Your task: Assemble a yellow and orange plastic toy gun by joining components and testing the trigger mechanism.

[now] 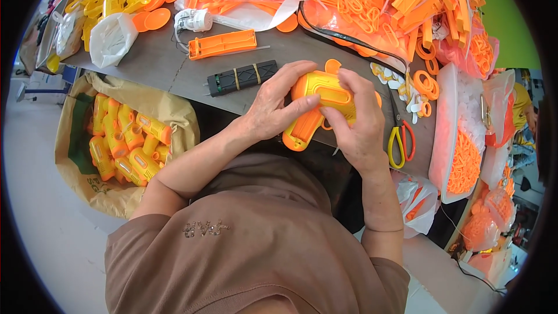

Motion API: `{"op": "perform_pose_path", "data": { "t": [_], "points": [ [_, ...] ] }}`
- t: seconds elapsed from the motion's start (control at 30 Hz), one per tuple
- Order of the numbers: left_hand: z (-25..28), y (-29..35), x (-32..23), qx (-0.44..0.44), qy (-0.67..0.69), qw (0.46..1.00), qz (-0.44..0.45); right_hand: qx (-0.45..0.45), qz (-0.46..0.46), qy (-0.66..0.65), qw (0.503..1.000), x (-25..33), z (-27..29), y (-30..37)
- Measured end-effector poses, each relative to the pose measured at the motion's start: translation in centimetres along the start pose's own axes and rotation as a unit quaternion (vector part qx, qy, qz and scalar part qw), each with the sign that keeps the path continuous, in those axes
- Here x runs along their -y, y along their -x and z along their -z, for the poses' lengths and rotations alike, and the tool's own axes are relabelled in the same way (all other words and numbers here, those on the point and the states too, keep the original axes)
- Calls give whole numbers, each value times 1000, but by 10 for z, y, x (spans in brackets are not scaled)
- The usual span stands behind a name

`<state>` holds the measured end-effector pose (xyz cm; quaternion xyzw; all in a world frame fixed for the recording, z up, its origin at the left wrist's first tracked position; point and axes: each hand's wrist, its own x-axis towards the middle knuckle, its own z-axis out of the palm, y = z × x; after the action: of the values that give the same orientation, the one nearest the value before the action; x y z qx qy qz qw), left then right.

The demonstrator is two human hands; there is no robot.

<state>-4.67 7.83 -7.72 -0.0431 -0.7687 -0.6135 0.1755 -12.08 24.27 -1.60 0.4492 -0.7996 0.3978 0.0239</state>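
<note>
Both of my hands hold an orange and yellow plastic toy gun (317,104) over the near edge of the grey table (151,61). My left hand (276,104) wraps its rear and top, thumb lying along the yellow side panel. My right hand (357,122) grips the front part, fingers curled over the body. The orange grip of the toy points down toward me.
A black bar with rubber bands (241,77) and a long orange part (222,43) lie just left. Scissors with yellow and red handles (400,142) lie right, by a white tray of small orange pieces (462,157). A sack of finished toys (125,145) stands on the floor.
</note>
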Motion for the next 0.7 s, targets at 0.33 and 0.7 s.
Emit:
{"op": "perform_pose_path", "data": {
  "t": [0.33,0.7],
  "points": [
    [-9,1,-1,-38,33,997,57,-118,-88,5,989,-31,35,42],
    [-6,-11,-13,2,-173,979,-103,-74,-214,153,962,-120,92,48]
  ]
}}
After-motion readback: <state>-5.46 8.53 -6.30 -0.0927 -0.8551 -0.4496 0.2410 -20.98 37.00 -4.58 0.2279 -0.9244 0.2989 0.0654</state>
